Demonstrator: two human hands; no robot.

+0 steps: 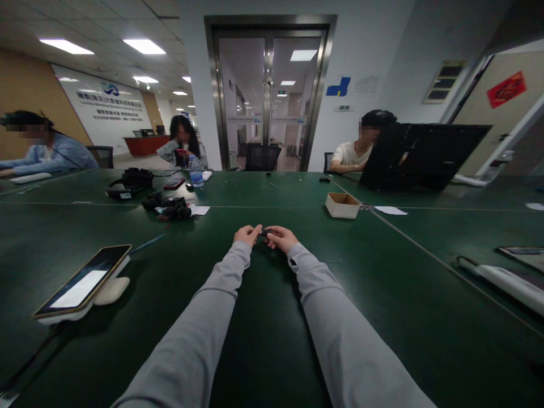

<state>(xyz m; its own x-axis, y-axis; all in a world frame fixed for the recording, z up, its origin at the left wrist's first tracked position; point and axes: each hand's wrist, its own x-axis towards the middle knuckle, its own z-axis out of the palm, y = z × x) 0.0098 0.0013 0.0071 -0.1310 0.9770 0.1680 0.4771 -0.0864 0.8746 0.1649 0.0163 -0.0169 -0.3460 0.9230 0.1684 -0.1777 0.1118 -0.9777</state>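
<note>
Both my hands meet above the middle of the green table (272,192), with the arms in grey sleeves stretched forward. Between the fingertips is a small dark object (266,232), too small to name. My left hand (247,234) pinches its lighter left end between thumb and fingers. Around its right end the fingers of my right hand (281,238) are closed. The far side of the object is partly hidden by the fingers.
At the left a phone (80,283) leans on a white stand. Farther back are black gadgets (170,205), a headset (131,182) and a water bottle (196,172). An open box (342,205) stands right of my hands, near a monitor (419,156). Several people sit around.
</note>
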